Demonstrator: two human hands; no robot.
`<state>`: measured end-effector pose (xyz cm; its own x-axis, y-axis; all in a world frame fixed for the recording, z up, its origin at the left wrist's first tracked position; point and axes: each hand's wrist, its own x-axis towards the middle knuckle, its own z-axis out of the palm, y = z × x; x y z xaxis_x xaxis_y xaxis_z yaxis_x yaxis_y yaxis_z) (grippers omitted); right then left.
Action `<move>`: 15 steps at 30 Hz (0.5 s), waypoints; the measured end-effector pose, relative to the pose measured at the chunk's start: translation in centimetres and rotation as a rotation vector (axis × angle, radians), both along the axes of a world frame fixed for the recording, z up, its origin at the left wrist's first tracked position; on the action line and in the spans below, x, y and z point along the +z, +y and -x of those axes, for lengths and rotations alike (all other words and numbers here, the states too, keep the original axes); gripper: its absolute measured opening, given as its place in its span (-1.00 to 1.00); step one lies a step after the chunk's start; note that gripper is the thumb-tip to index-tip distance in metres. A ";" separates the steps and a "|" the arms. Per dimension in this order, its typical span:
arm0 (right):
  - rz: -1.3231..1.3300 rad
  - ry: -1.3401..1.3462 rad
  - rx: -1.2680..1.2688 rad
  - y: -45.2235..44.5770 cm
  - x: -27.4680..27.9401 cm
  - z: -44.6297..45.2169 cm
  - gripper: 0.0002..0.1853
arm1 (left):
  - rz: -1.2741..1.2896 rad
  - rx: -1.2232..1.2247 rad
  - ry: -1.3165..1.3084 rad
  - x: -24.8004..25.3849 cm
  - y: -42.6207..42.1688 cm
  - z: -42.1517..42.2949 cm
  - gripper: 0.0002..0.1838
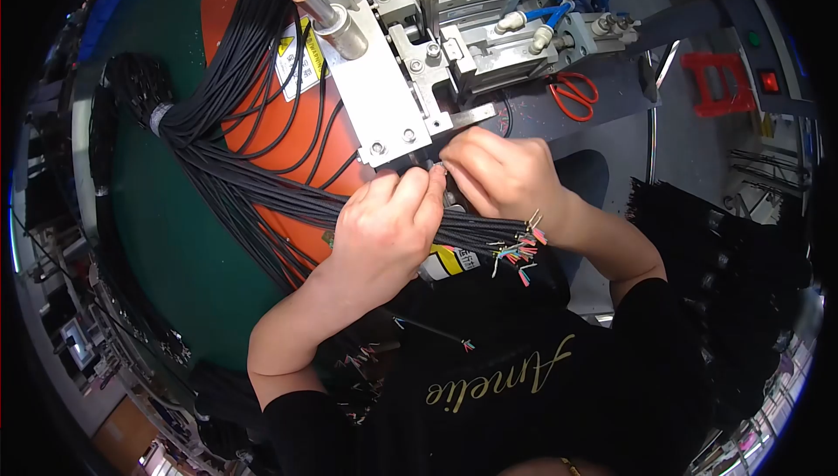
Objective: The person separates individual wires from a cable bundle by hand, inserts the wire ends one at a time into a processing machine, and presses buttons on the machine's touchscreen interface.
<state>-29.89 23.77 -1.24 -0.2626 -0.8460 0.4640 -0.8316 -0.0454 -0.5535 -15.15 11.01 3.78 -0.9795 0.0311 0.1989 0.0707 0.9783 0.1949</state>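
Observation:
My left hand (388,223) is closed in a pinch beside the metal plate (375,96) of the machine, over a thick bundle of black cables (323,201). Close to its right, my right hand (499,171) also has its fingers pressed together. A small pale tip shows between the two hands, too small to name. Below my right hand the bundle ends in stripped wires (519,253) coloured red, blue and white. What either hand grips is mostly hidden by the fingers.
The machine's cylinders (515,53) and blue hoses (550,13) stand beyond my hands. Red-handled scissors (573,96) lie on the right. More black cables (140,88) rest on the green surface (166,232). A red stool (717,83) stands at the far right.

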 end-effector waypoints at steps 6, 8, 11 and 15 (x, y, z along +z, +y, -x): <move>-0.155 -0.202 0.040 -0.2 0.4 0.9 -0.90 | -0.034 0.029 -0.021 0.4 0.0 0.1 -0.61; -0.121 -0.468 0.027 -0.2 -0.4 0.6 -0.90 | -0.170 0.076 0.006 0.1 -0.5 -0.6 -0.61; -0.263 -0.677 0.038 0.0 0.8 0.7 -0.88 | -0.247 0.167 0.092 -0.2 -1.5 -2.2 -0.53; -0.135 -0.458 -0.007 0.2 -0.1 0.3 -0.88 | -0.192 0.218 0.107 -1.0 -1.5 -3.5 -0.53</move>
<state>-30.19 23.99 -1.33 -0.4206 -0.8882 0.1847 -0.5006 0.0575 -0.8638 -11.66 9.52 2.75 -0.9320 -0.2260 0.2834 -0.1070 0.9185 0.3806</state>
